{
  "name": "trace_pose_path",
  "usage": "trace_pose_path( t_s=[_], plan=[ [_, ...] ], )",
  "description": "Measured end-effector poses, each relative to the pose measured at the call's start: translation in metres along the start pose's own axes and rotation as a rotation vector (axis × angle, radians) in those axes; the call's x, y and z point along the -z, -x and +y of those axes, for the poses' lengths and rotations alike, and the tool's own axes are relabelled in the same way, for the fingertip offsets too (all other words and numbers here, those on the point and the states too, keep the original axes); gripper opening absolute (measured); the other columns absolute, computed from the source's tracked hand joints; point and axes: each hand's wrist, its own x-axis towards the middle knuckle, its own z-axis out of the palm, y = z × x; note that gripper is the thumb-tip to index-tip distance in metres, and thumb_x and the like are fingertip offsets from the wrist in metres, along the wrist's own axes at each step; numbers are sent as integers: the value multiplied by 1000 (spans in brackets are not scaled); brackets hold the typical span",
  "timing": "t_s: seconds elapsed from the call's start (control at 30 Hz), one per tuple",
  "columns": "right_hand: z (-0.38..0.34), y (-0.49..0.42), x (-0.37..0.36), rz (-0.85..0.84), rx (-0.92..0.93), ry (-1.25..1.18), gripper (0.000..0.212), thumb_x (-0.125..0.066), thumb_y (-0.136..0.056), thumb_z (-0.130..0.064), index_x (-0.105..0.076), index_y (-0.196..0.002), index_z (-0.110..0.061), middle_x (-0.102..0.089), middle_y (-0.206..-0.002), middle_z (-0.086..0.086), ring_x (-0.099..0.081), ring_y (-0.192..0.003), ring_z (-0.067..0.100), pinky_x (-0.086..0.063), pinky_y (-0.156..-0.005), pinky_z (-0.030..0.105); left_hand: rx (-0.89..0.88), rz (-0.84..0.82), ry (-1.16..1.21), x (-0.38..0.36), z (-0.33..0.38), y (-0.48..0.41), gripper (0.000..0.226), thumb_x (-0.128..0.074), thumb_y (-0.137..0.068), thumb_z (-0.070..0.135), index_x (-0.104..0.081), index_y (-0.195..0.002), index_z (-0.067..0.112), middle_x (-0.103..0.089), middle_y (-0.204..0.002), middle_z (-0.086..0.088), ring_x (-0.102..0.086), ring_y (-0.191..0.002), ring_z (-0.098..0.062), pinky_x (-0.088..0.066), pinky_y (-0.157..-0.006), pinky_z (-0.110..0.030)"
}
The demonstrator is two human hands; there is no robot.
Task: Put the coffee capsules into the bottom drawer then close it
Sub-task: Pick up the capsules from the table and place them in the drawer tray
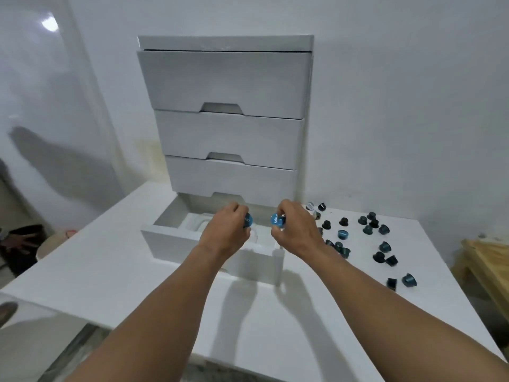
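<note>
While the bottom drawer (170, 236) stands pulled open on the table (110, 271), both hands hang over it. The left hand (224, 231) pinches the left capsule (248, 220), and the right hand (297, 230) pinches the right capsule (276, 220), whose blue lid faces left. Inside the drawer lies what may be a white tray, hard to make out. Loose capsules (366, 238) lie scattered on the table to the drawer's right. The upper drawers (225, 84) are closed.
</note>
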Motion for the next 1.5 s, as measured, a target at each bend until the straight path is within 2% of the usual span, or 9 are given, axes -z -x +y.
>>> trace_pose_path(
  t_s=[0.13,0.3,0.47,0.7,0.87,0.97,1.03,1.2,1.5],
  plan=[
    [-43,-16,-40,9,-46,7,38,-63,-80,-21,-53,-116,-14,-52,-109,4,-53,-95,24,-42,-81,29,-33,-19,-12,17,-62,-2,34,-64,-86,21,-56,-116,9,-57,-115,-8,-55,-97,-25,-49,-83,-32],
    [-81,-28,-82,29,-80,26,24,-62,-79,-19,-56,-100,-10,-51,-101,4,-51,-88,22,-41,-77,27,-63,-80,-7,25,-125,-9,34,-63,-86,20,-55,-117,9,-56,-115,-9,-56,-96,-26,-48,-84,-32],
    [-90,-42,-107,15,-121,60,21,-61,-80,-19,-54,-98,-12,-51,-99,2,-49,-83,20,-35,-72,24,-83,-119,38,12,-160,-22,27,-61,-85,18,-58,-109,9,-57,-107,-9,-57,-89,-25,-50,-79,-33],
    [-63,-82,-126,-25,-154,94,21,-61,-79,-18,-57,-98,-12,-56,-100,3,-50,-84,18,-36,-71,24,-74,-165,79,-20,-177,-57,29,-62,-84,16,-58,-112,7,-55,-109,-10,-55,-90,-24,-44,-77,-27],
    [-36,-114,-139,-90,-152,53,30,-63,-78,-14,-59,-108,-12,-54,-102,4,-45,-84,14,-34,-74,22,-50,-237,75,-45,-187,-84,37,-62,-85,16,-55,-121,9,-55,-115,-11,-55,-96,-25,-42,-80,-25],
    [-18,-127,-156,-170,-160,14,29,-62,-74,-10,-59,-102,-14,-54,-99,4,-44,-84,15,-31,-68,18,-9,-294,69,-60,-194,-99,37,-63,-84,14,-55,-120,10,-55,-116,-11,-56,-97,-27,-42,-81,-26],
    [-8,-134,-165,-214,-176,20,25,-61,-72,-8,-58,-97,-12,-57,-94,7,-50,-84,21,-29,-63,21,-5,-329,57,-72,-198,-107,37,-63,-83,13,-56,-119,10,-56,-116,-12,-56,-97,-29,-43,-82,-29],
    [11,-140,-184,-304,-216,13,41,-65,-75,-11,-59,-115,-15,-56,-106,6,-54,-93,23,-36,-76,23,23,-429,49,-98,-209,-116,41,-63,-83,17,-56,-123,11,-57,-117,-12,-56,-103,-32,-43,-86,-30],
    [36,-157,-228,-448,-308,-68,39,-64,-71,-7,-63,-109,-16,-61,-102,8,-56,-94,26,-36,-74,24,-18,-648,43,-139,-239,-143,39,-66,-81,18,-59,-119,13,-59,-116,-9,-55,-104,-26,-44,-86,-30]
  ],
)
